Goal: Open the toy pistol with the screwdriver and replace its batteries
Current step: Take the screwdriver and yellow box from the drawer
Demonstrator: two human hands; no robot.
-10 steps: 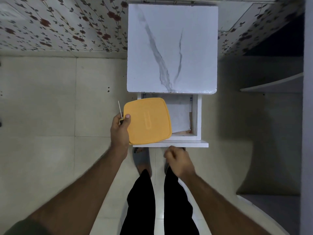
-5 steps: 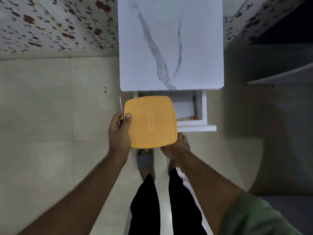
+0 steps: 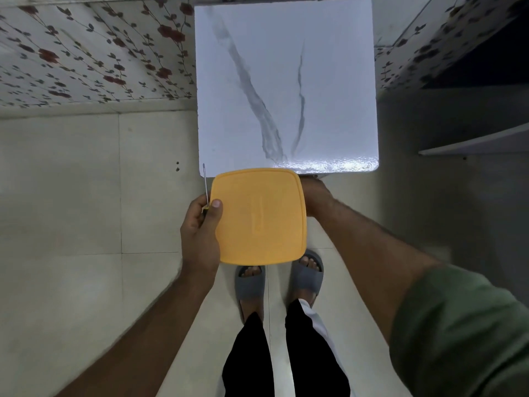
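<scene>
Your left hand [image 3: 200, 230] grips the near-left edge of the yellow box [image 3: 260, 216], thumb on its lid, and pins the screwdriver [image 3: 205, 186] against that side. The shaft sticks up past the thumb, its tip just beside the front left corner of the table [image 3: 286, 81].

Your right hand [image 3: 315, 196] reaches in behind the box's right edge, under the table's front lip. The box hides most of it, so you cannot tell whether its fingers are curled round anything or lie straight.

The box is held in the air in front of the table, its far edge overlapping the table's near edge in this view. Its lid is on, and nothing inside shows. The toy pistol and the batteries are nowhere to be seen.

The white marble-patterned tabletop stands against a flowered wall [image 3: 86, 53]. Below the box are your grey slippers [image 3: 249, 287] on the pale tiled floor [image 3: 71, 196]. A grey shelf edge [image 3: 472, 141] juts in at the right.
</scene>
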